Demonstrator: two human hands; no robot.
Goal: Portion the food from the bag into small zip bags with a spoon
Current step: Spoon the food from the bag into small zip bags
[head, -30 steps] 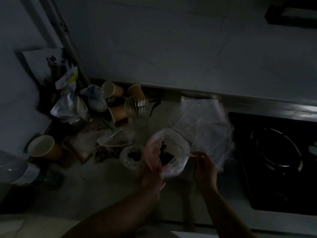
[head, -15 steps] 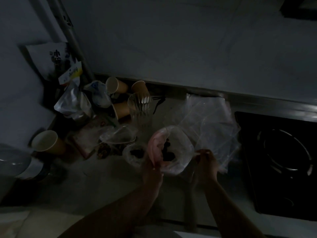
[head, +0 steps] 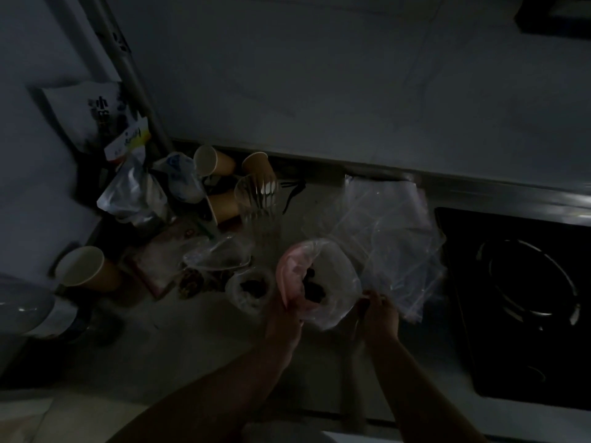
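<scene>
Just below the middle of the frame, the left hand (head: pixel 283 310) grips the near-left edge of a clear bag (head: pixel 335 282), its fingers showing pink through the plastic inside the mouth. The right hand (head: pixel 379 311) pinches the bag's near-right edge; something thin seems to lie in its fingers (the light is too dim to tell whether it is a spoon). The bag stands open on the bench (head: pixel 198 353), with dark food (head: pixel 315 287) lying in its bottom.

Just left of it, touching the left hand, sits a small bag (head: pixel 251 290) with dark pieces inside. Right of the open bag, a loose heap of flat zip bags (head: pixel 393 238) spreads toward the black stove (head: pixel 524 302) at the right edge.

Up and left of centre stands a clear glass (head: pixel 256 199) among tipped paper cups (head: pixel 212 161). Another paper cup (head: pixel 84 266) stands at the left edge. Printed packets (head: pixel 96 113) lean in the upper left.
</scene>
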